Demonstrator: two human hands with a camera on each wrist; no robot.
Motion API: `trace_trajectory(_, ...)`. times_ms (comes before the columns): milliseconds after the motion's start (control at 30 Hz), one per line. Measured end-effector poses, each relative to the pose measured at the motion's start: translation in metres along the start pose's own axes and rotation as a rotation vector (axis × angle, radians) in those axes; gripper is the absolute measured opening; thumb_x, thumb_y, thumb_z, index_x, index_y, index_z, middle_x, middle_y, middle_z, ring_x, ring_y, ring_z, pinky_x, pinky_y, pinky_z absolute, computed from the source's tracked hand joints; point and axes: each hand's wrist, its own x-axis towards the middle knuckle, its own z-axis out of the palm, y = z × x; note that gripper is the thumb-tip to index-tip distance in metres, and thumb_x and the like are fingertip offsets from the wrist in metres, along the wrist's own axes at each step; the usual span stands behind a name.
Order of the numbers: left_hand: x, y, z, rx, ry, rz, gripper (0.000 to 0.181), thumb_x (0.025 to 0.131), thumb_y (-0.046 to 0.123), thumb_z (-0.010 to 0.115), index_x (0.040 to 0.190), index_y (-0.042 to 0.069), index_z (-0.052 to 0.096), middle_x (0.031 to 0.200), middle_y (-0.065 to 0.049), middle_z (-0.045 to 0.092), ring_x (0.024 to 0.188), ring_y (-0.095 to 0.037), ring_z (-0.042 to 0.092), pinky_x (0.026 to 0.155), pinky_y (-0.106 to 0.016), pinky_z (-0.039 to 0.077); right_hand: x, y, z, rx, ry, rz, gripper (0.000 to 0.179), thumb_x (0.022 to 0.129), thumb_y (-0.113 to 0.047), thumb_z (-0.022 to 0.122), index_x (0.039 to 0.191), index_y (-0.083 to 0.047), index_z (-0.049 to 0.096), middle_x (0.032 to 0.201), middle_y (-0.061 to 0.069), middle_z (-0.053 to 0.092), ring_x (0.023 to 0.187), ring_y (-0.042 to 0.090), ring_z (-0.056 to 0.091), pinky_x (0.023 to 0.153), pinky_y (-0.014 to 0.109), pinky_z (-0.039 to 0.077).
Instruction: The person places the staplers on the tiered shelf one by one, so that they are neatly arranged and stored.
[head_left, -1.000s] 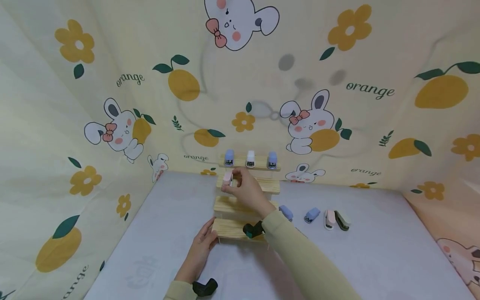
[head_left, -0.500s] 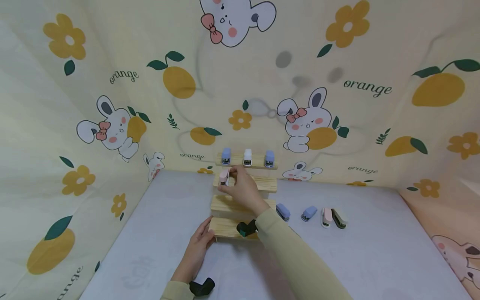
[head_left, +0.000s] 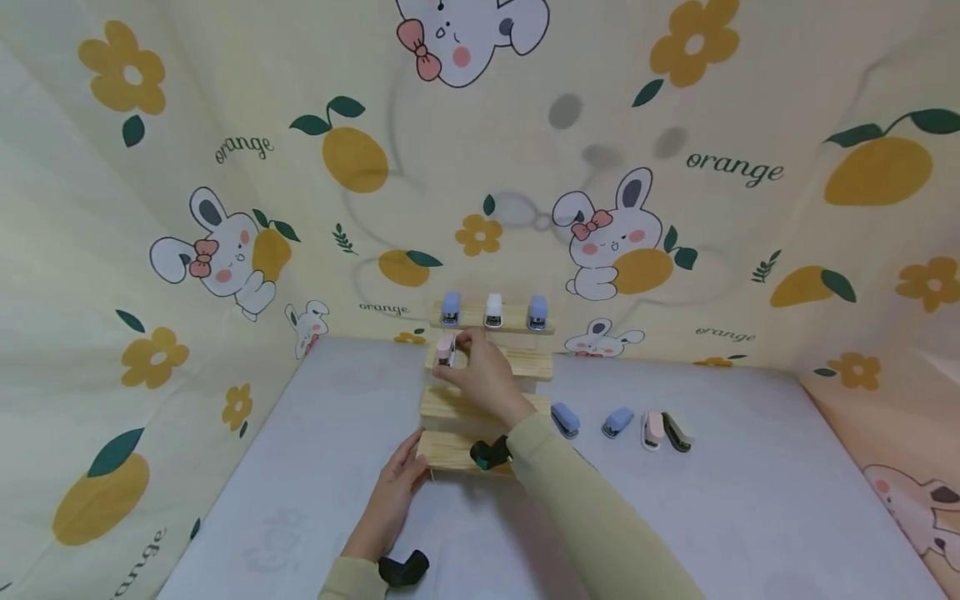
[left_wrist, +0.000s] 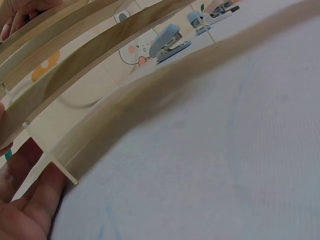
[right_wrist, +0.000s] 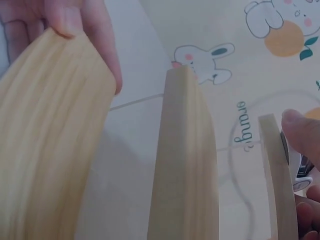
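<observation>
A tiered wooden display rack (head_left: pixel 450 404) stands mid-table in the head view. My left hand (head_left: pixel 388 498) grips the left end of its lowest shelf; in the right wrist view that thumb lies on the board. At the left end of the second shelf from the top, my right hand (head_left: pixel 486 375) pinches a pink mini stapler (head_left: pixel 446 350). The right wrist view shows this stapler partly hidden behind the shelf edge, so contact with the board is hard to judge. Along the top shelf stand a blue stapler (head_left: pixel 451 308), a white stapler (head_left: pixel 493 311) and another blue stapler (head_left: pixel 537 312).
Right of the rack, two more blue staplers (head_left: pixel 617 422) lie on the pale tabletop (head_left: pixel 720 500). Beside them are a second pink stapler (head_left: pixel 652 431) and a pale stapler with a dark underside (head_left: pixel 678 432). A printed cloth (head_left: pixel 480 158) hangs behind and at the sides.
The pink stapler in my right hand has shifted slightly left and down toward the shelf. My left hand keeps its hold on the rack. The head view has shifted a little.
</observation>
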Motion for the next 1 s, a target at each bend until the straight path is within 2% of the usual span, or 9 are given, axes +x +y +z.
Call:
trace_trajectory(233, 0.001, -0.004, -0.001, -0.016, -0.015, 0.012, 0.053, 0.102, 0.025, 0.05, 0.151, 0.019, 0.033, 0.155, -0.01, 0.029, 0.138, -0.023, 0.034, 0.11, -0.037, 0.035, -0.014, 0.009, -0.006, 0.008, -0.032, -0.048, 0.073, 0.079, -0.039, 0.079, 0.137, -0.01, 0.044, 0.131, 0.005, 0.052, 0.112, 0.022, 0.051, 0.093, 0.037, 0.05)
trace_trajectory(333, 0.0, -0.003, 0.0, -0.011, -0.012, 0.013, 0.053, 0.102, 0.026, 0.05, 0.151, 0.019, 0.033, 0.155, -0.009, 0.03, 0.138, -0.022, 0.034, 0.11, -0.036, 0.035, -0.027, 0.015, -0.016, 0.025, -0.072, -0.086, 0.076, 0.082, -0.036, 0.078, 0.143, -0.009, 0.04, 0.134, 0.006, 0.051, 0.119, 0.023, 0.049, 0.098, 0.04, 0.048)
trace_trajectory(433, 0.0, -0.002, 0.0, 0.0, -0.002, 0.008, 0.052, 0.102, 0.025, 0.05, 0.151, 0.02, 0.033, 0.155, -0.009, 0.03, 0.138, -0.022, 0.035, 0.11, -0.036, 0.036, -0.042, 0.024, -0.029, 0.04, -0.076, -0.131, 0.072, 0.085, -0.032, 0.076, 0.144, -0.01, 0.04, 0.134, 0.006, 0.053, 0.123, 0.023, 0.048, 0.102, 0.041, 0.045)
trace_trajectory(567, -0.001, 0.0, 0.001, 0.005, 0.01, -0.004, 0.051, 0.102, 0.023, 0.049, 0.151, 0.02, 0.033, 0.155, -0.008, 0.03, 0.137, -0.021, 0.036, 0.11, -0.036, 0.036, -0.059, 0.041, -0.045, 0.083, -0.007, -0.195, 0.058, 0.088, -0.029, 0.072, 0.137, -0.009, 0.048, 0.127, 0.004, 0.059, 0.111, 0.021, 0.056, 0.094, 0.039, 0.049)
trace_trajectory(733, 0.0, -0.001, 0.001, -0.004, -0.001, 0.004, 0.051, 0.102, 0.023, 0.048, 0.151, 0.019, 0.032, 0.155, -0.01, 0.03, 0.137, -0.023, 0.035, 0.11, -0.038, 0.035, -0.078, 0.073, -0.062, 0.107, 0.137, -0.251, 0.042, 0.093, -0.028, 0.067, 0.127, -0.008, 0.056, 0.115, 0.002, 0.065, 0.092, 0.012, 0.06, 0.079, 0.035, 0.054)
trace_trajectory(900, 0.0, 0.0, 0.001, -0.011, -0.002, 0.0, 0.051, 0.102, 0.022, 0.048, 0.151, 0.02, 0.033, 0.155, -0.01, 0.029, 0.137, -0.023, 0.035, 0.11, -0.037, 0.035, -0.089, 0.105, -0.074, 0.129, 0.268, -0.267, 0.038, 0.092, -0.023, 0.068, 0.126, -0.01, 0.055, 0.113, 0.005, 0.064, 0.09, 0.014, 0.059, 0.075, 0.034, 0.051)
trace_trajectory(1000, -0.001, 0.0, 0.001, -0.003, 0.007, -0.007, 0.051, 0.102, 0.022, 0.048, 0.151, 0.02, 0.033, 0.155, -0.009, 0.03, 0.137, -0.022, 0.036, 0.11, -0.037, 0.036, -0.093, 0.119, -0.077, 0.122, 0.305, -0.229, 0.04, 0.092, -0.024, 0.068, 0.127, -0.013, 0.053, 0.116, 0.002, 0.063, 0.093, 0.014, 0.057, 0.076, 0.034, 0.049)
